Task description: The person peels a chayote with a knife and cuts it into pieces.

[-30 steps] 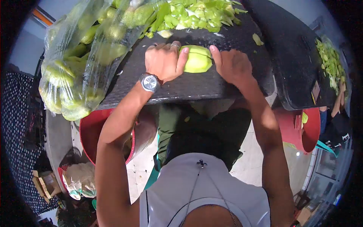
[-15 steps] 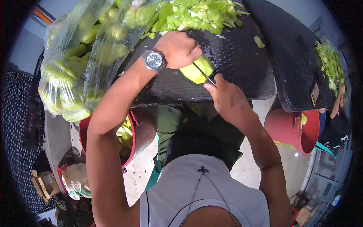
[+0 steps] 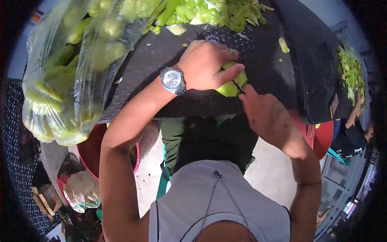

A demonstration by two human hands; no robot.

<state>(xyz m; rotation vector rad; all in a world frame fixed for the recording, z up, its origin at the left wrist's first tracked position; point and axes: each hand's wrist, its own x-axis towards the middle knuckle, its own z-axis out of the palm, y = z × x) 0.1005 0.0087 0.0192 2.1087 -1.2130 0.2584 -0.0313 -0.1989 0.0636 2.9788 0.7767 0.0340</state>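
Note:
On the dark table (image 3: pixel 157 99), a pale green peeled vegetable (image 3: pixel 233 85) lies under my left hand (image 3: pixel 207 66), whose fingers and thumb are closed round its upper left side. My right hand (image 3: pixel 264 109) is wrapped round a knife (image 3: pixel 238 86); its handle is hidden in the fist, and the blade lies against the vegetable's lower right part. Beyond my hands is a heap of green peelings (image 3: pixel 205 14). A clear plastic bag (image 3: pixel 72 80) full of green vegetables stands at the left.
Red bins (image 3: pixel 96 149) stand below the table edge on the left and right. A second dark table (image 3: pixel 312 64) with green peelings (image 3: pixel 350 72) is at the right, where another person's arm (image 3: pixel 355 111) shows. A sack (image 3: pixel 82 189) lies at lower left.
My left hand has gone from the vegetable's left end to over its top. The knife blade, hard to see at first, now shows at the vegetable. The view has shifted slightly.

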